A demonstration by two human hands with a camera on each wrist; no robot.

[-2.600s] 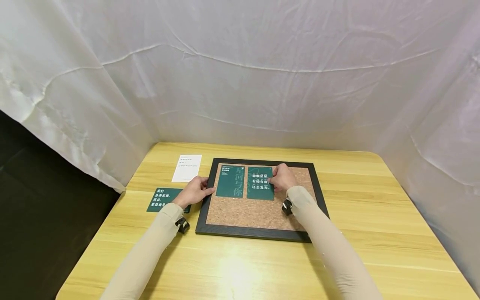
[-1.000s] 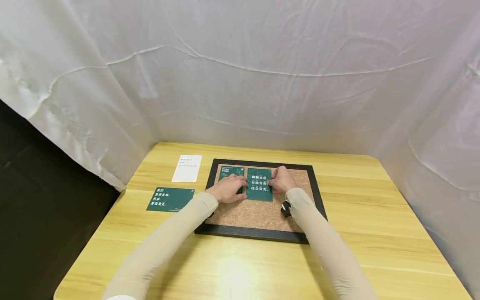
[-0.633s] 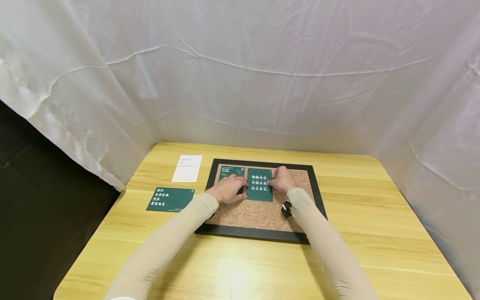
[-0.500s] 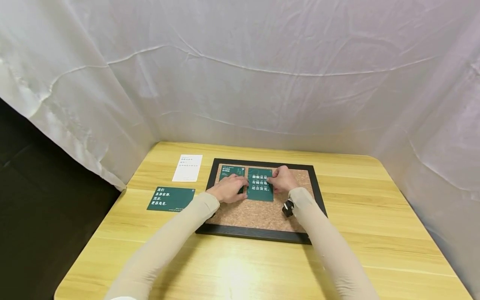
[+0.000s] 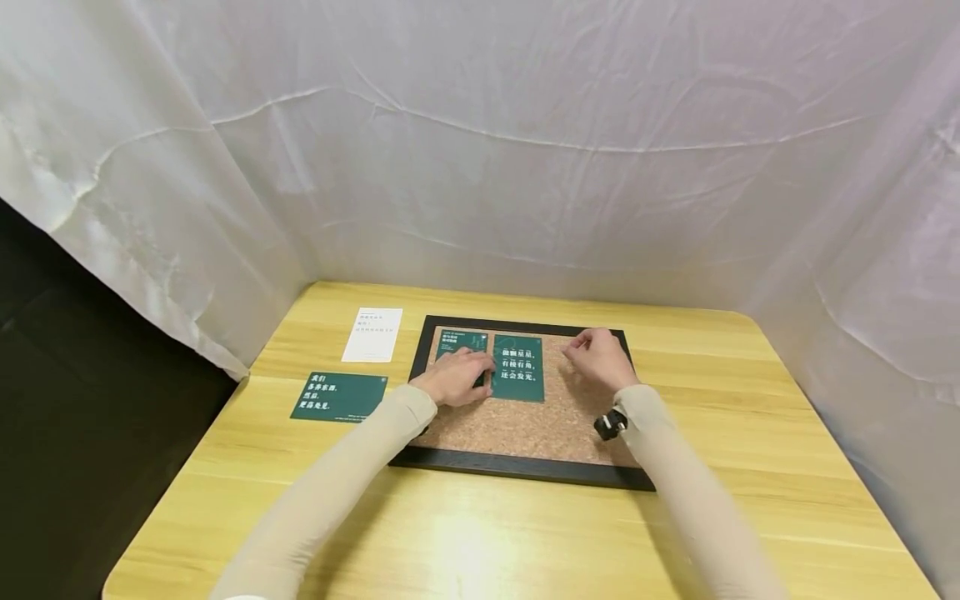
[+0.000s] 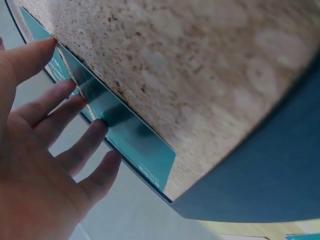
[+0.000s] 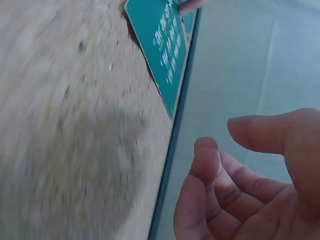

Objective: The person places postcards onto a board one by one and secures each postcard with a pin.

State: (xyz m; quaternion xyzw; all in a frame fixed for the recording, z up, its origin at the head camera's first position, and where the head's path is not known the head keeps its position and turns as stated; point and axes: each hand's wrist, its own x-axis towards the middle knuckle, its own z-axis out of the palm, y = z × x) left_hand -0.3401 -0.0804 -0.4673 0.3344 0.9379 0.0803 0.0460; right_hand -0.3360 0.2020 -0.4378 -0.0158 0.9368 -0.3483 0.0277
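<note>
A cork board point(image 5: 510, 431) in a black frame lies on the table with two dark green cards side by side on it. My left hand point(image 5: 456, 377) rests over the left card point(image 5: 454, 340), its fingers spread. Thumb and fingertips reach the left edge of the right card point(image 5: 517, 390), which bears white characters. To the right of that card, my right hand point(image 5: 602, 358) is above bare cork. In the right wrist view its thumb and loosely bent fingers are apart, with nothing between them. Both cards look flat; the left one is partly hidden by my hand.
Left of the board, a green card point(image 5: 339, 397) with white writing lies on the wooden table point(image 5: 480, 533). A white card point(image 5: 372, 335) lies beyond it. Pale cloth point(image 5: 525, 167) hangs behind and at the sides, with a dark panel point(image 5: 90, 417) at the left.
My left hand has come from the frame's left edge onto the left card. My right hand has let go of the right card's edge and moved right.
</note>
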